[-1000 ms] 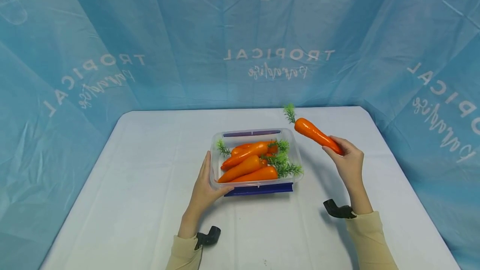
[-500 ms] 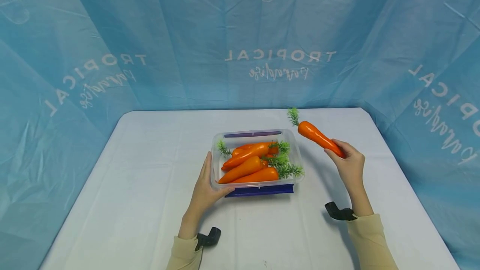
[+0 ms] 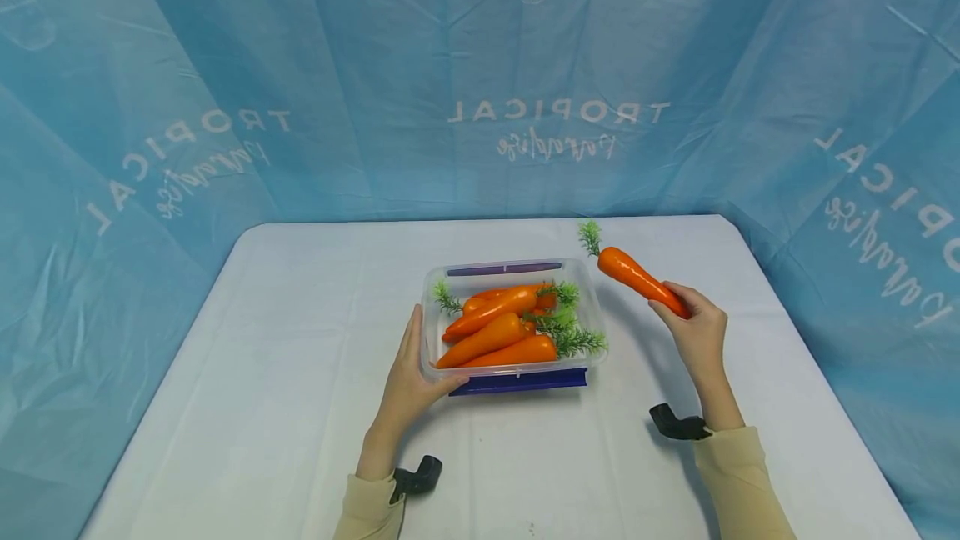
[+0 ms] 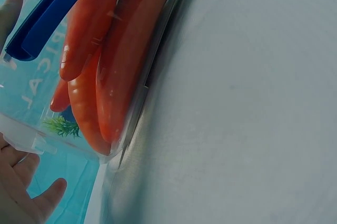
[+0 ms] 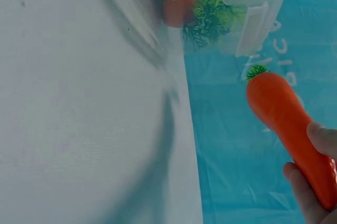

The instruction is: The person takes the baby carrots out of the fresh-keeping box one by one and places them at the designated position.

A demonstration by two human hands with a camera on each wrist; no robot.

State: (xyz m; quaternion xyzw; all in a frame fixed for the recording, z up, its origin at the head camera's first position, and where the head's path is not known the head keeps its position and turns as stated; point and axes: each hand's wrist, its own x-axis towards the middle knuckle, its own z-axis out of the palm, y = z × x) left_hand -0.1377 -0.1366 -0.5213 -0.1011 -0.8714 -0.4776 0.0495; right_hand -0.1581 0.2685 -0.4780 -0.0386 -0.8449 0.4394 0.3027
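Over the last second the carrot (image 3: 633, 275) in the right hand (image 3: 697, 319) has eased slightly to the right and a little back toward the person, its slant unchanged, while the left hand (image 3: 408, 382) and the clear box (image 3: 585, 290) have stayed practically put. For the work, I take it the carrot is being held steady outside the box rather than taken across the rim. It is up off the table (image 3: 300, 357), near the box's far right corner but apart from it, leafy end pointing away and to the left. The right hand has it by the narrow end, thumb on one side and fingers on the other, closed just enough to keep it. The left hand is spread wide at the box's near left corner, fingers fairly straight along the side and thumb along the near edge, with nothing lifted. Inside, a heap of carrots (image 3: 491, 315) lies mostly with green tops (image 3: 577, 340) bunched to the right, reaching that rim, so those sprigs and the right wall stand between the held carrot and the heap. A blue flap (image 3: 517, 382) juts out along the near side, and a printed blue sheet (image 3: 360, 157) hangs behind the table.
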